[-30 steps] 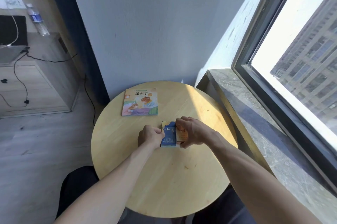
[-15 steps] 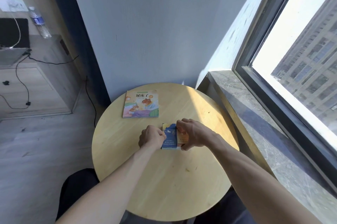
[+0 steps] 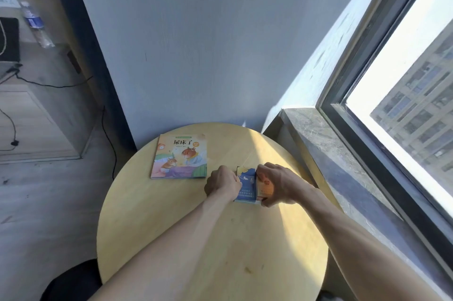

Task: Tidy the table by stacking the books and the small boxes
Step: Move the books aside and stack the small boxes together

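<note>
A blue small box (image 3: 246,186) lies flat near the middle of the round wooden table (image 3: 171,222). My left hand (image 3: 221,182) is closed against its left edge. My right hand (image 3: 279,183) grips an orange small box (image 3: 266,185) that stands on its side against the blue box's right edge. A picture book (image 3: 180,157) with cartoon animals on its cover lies flat at the table's far left, apart from both hands. Whether other boxes lie under the blue one I cannot tell.
A grey wall stands just behind the table. A stone window sill (image 3: 343,166) and a large window run along the right. To the left are a wooden cabinet (image 3: 36,117), cables on the floor and a water bottle (image 3: 34,24).
Both hands stay on the small boxes, pressed in from either side. The view has shifted slightly; the book and boxes keep their places on the table.
</note>
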